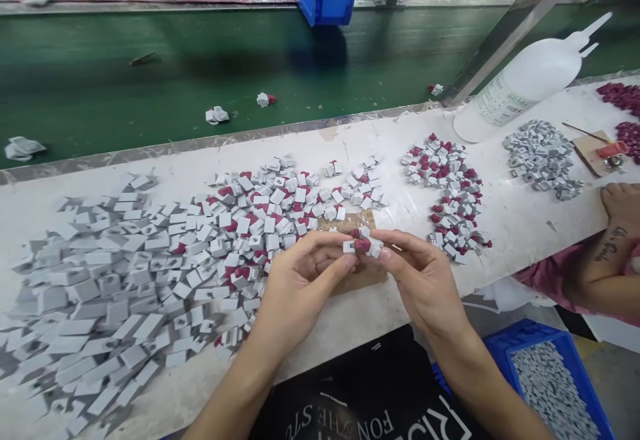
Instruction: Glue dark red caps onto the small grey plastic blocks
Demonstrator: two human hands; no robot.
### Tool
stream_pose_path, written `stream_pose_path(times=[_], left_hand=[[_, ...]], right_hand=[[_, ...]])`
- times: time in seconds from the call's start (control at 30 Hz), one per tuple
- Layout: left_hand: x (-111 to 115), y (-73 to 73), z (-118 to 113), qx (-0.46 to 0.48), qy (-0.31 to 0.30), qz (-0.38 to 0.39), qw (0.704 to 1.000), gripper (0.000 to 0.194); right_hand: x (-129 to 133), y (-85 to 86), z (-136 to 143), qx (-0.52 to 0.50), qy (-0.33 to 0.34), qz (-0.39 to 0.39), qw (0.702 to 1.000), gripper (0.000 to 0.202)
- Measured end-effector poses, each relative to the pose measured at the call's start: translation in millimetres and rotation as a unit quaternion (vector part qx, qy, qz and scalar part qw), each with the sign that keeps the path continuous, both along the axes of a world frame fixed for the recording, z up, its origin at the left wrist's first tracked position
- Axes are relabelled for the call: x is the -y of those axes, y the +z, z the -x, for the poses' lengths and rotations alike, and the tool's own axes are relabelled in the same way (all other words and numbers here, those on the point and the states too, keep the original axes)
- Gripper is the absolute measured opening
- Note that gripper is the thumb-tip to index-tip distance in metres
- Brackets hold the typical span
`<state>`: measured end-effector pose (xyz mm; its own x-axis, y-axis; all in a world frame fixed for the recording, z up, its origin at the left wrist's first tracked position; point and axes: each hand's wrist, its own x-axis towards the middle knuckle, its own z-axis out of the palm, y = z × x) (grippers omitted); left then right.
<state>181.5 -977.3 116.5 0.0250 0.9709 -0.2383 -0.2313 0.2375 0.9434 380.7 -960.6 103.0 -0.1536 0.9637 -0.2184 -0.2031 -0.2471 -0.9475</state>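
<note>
Between the fingertips of both hands is a small grey and dark red plastic piece (363,247). My left hand (313,273) pinches its left end between thumb and fingers. The right end is pinched by my right hand (420,270). Under the hands lies a brown cardboard piece (363,283) on the white tabletop. To the left spreads a large heap of grey plastic parts (110,300). Where it nears my left hand, the heap becomes grey and red pieces (265,207). Another pile of grey and red pieces (453,193) sits beyond my right hand.
A white squeeze bottle (520,87) leans at the back right, beside a metal post (490,40). A green conveyor belt (175,80) runs behind the table with several loose pieces. A co-worker's arm (610,253) rests at right, above a blue crate (530,333) of grey parts.
</note>
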Motion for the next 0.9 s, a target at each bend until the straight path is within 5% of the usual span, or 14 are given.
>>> stream_pose_path(times=[0.33, 0.5, 0.6, 0.7, 0.8, 0.9], left_hand=[[7.8, 5.3, 7.6, -0.05, 0.005, -0.051, 0.997, 0.013], [5.8, 18.5, 45.5, -0.106, 0.027, -0.057, 0.992, 0.016], [-2.4, 29.7, 75.3, -0.203, 0.086, -0.069, 0.973, 0.02], [-20.3, 37.7, 97.1, -0.287, 0.172, -0.076, 0.939, 0.02], [-45.7, 41.5, 108.7, -0.306, 0.207, -0.089, 0.925, 0.019], [-73.4, 43.7, 115.6, -0.316, 0.224, -0.107, 0.916, 0.018]], right_hand=[[-12.7, 17.6, 6.8, 0.055, 0.087, -0.024, 0.994, 0.012], [-53.2, 38.1, 30.1, 0.06, 0.24, -0.03, 0.968, 0.018], [-110.8, 46.0, 76.5, 0.161, 0.312, -0.116, 0.929, 0.027], [-179.8, 39.2, 153.0, 0.366, 0.22, -0.262, 0.865, 0.031], [-234.4, 26.0, 228.7, 0.398, 0.223, -0.29, 0.841, 0.044], [-266.0, 17.3, 266.8, 0.403, 0.233, -0.284, 0.838, 0.04]])
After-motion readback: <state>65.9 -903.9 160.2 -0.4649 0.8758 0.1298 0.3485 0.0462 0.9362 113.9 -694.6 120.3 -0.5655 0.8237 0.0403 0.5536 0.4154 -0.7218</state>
